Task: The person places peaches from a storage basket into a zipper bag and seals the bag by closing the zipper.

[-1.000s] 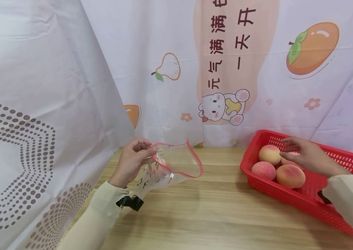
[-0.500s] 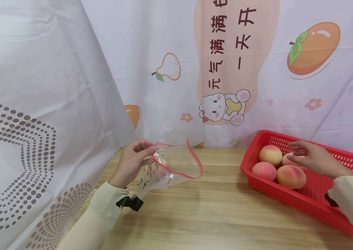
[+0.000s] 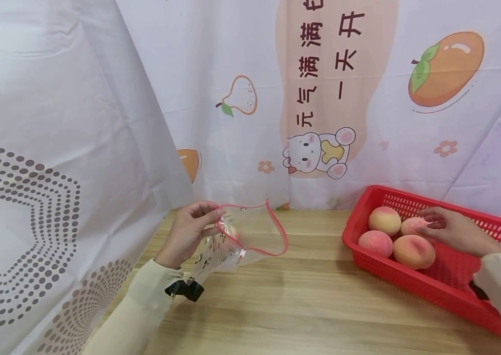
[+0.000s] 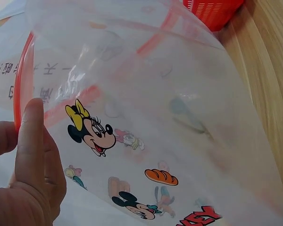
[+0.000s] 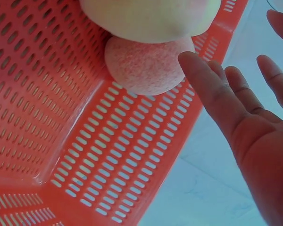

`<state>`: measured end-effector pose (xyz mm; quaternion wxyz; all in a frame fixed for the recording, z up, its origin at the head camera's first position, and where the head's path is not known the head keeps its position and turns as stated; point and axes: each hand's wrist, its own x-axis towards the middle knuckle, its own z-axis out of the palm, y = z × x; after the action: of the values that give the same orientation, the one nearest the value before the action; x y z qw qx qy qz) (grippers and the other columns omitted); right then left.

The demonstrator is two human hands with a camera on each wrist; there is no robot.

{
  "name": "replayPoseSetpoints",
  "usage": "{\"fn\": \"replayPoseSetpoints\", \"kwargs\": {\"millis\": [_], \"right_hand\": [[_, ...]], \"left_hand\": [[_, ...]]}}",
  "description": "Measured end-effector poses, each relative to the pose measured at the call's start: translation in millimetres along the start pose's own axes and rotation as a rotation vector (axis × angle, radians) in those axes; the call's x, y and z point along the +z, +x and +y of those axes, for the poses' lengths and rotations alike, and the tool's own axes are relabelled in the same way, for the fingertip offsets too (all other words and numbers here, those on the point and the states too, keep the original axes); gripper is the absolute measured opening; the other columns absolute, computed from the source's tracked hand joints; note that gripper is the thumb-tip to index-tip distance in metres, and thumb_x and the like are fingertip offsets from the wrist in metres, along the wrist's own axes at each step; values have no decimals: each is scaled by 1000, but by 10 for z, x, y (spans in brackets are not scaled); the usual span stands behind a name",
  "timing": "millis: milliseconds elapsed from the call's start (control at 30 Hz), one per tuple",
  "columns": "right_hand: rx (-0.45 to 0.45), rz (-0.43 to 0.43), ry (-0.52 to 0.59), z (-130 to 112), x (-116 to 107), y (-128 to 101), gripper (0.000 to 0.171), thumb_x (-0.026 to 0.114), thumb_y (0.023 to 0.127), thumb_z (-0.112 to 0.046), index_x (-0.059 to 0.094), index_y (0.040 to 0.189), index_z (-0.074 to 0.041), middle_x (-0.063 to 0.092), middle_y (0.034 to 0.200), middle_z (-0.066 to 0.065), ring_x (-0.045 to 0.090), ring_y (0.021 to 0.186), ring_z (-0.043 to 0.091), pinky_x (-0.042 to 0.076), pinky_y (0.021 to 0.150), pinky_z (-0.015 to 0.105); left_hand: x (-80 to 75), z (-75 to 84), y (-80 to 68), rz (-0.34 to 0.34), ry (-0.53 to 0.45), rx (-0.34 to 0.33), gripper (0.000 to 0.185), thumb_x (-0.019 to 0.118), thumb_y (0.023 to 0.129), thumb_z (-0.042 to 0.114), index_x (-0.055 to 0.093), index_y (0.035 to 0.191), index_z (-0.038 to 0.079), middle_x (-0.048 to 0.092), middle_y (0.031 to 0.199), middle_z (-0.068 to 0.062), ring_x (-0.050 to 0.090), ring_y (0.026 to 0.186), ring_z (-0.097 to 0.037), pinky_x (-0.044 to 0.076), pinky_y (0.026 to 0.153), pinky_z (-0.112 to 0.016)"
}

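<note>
My left hand (image 3: pixel 190 231) pinches the red-edged rim of a clear zip bag (image 3: pixel 259 229), whose mouth gapes toward the right. Cartoon prints (image 4: pixel 92 134) cover the bag, and a rounded peach-coloured shape (image 3: pixel 232 232) shows faintly through its film. Over the red basket (image 3: pixel 392 278), my right hand (image 3: pixel 456 231) is beside the rear pink peach (image 3: pixel 412 226), fingers loosely bent. In the right wrist view the fingertips are at the side of that pink peach (image 5: pixel 146 66); whether they touch it I cannot tell. A yellow peach (image 3: pixel 384 222), a pink peach (image 3: pixel 375 243) and an orange-red peach (image 3: pixel 413 251) sit close by.
The basket stands on the right of the wooden table (image 3: pixel 304 305), its perforated walls rising around the peaches. A printed white cloth (image 3: pixel 241 162) hangs behind the table, and another patterned sheet (image 3: pixel 99 148) hangs at the left.
My right hand has shifted right, from above the peaches to beside the rear pink one, which shows more now. The left hand and the bag have hardly moved.
</note>
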<state>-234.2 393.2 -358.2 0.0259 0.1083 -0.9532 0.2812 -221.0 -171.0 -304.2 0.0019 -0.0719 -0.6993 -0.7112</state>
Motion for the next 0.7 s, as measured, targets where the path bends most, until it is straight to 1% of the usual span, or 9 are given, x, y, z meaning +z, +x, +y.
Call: {"fn": "replayPoseSetpoints", "kwargs": {"millis": [267, 500, 700], "right_hand": [[47, -19, -51, 97, -6, -26, 65, 73, 92, -33, 48, 131, 13, 56, 120, 37, 58, 103, 52, 59, 75, 59], [7, -39, -30, 183, 46, -27, 57, 73, 91, -27, 52, 126, 12, 60, 115, 33, 60, 100, 48, 59, 74, 58], [-12, -53, -6, 226, 107, -41, 63, 78, 88, -27, 52, 130, 11, 60, 118, 31, 62, 100, 44, 61, 74, 52]], "left_hand": [[-4, -10, 3, 3, -13, -3, 19, 67, 95, 3, 61, 110, -7, 56, 97, -8, 59, 84, -15, 62, 76, -31], [-2, -12, -3, 5, -17, 0, 16, 67, 95, 2, 62, 108, -5, 56, 97, -8, 59, 83, -15, 63, 75, -31], [-3, -16, -9, 17, 7, -7, 18, 66, 96, 4, 61, 111, -5, 56, 98, -8, 60, 84, -15, 62, 75, -30]]}}
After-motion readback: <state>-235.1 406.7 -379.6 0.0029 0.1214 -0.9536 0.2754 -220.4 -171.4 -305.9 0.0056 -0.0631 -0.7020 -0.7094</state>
